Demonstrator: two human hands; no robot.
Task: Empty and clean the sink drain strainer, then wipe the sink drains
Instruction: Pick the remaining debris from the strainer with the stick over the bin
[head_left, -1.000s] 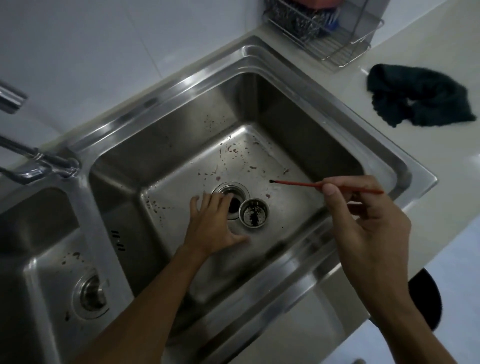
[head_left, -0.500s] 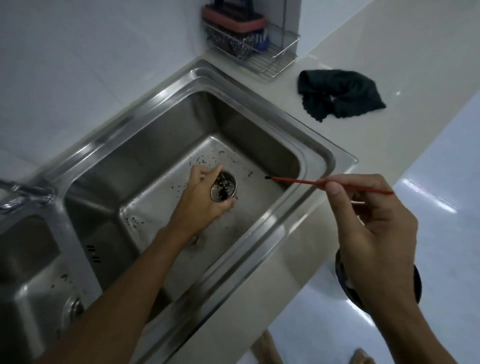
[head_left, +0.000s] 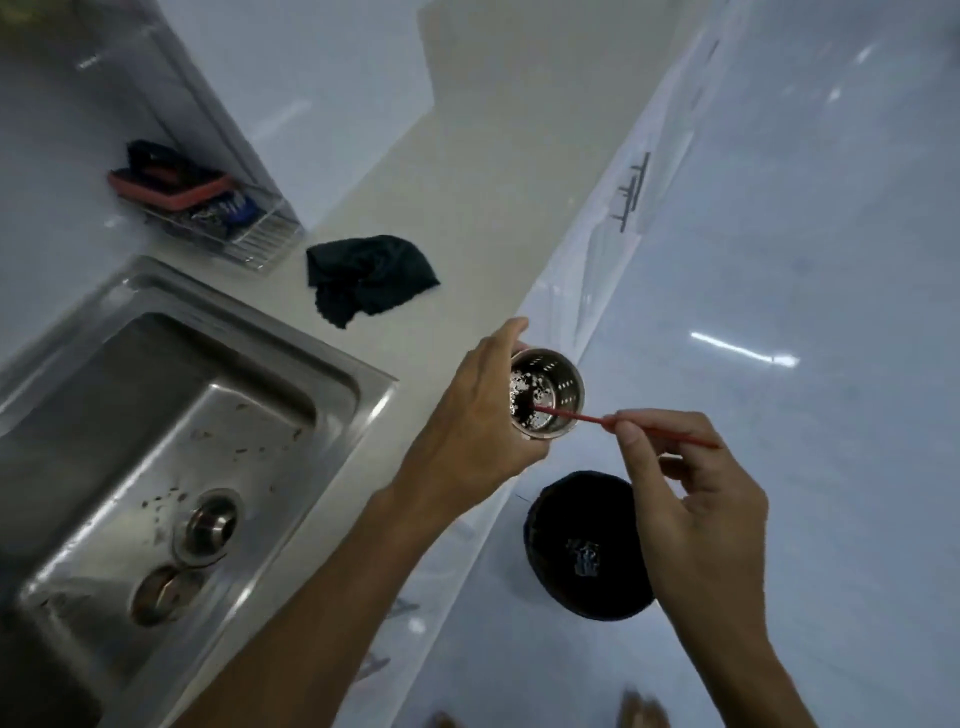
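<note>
Far left of the strainer: the sink (head_left: 156, 415), speckled with dark crumbs, its open drain (head_left: 163, 592) bare and a loose metal stopper (head_left: 210, 525) lying just beyond it. Behind the strainer, on the surface (head_left: 467, 218), a wire rack (head_left: 228, 228) with sponges and a crumpled dark cloth (head_left: 371, 280), well apart from the hands.

Left hand (head_left: 472, 426) wrapped round the strainer (head_left: 548, 392), fingers (head_left: 511, 335) clamped on its wall, cup tilted with the mouth toward the camera, held out past the surface edge, over the floor. Dark wet residue clinging to the perforated bottom and wall.

Right of the strainer: right hand (head_left: 691, 504), thumb and fingertips pinched together on a thin red stick (head_left: 576, 417), its tip already inside the cup, touching the residue. Below and right of the strainer, on the floor, a black-lined bin (head_left: 589, 545), not directly beneath the cup.

Likely step: scraping the waste loose before rinsing. Best done by first shifting the strainer over the bin, then tipping the mouth downward so loosened bits fall in rather than on the floor. Short sweeps along the wall and round the bottom, from the deep end outward. Firm grip on the wet metal, light pressure on the stick to avoid snapping or flicking debris.
</note>
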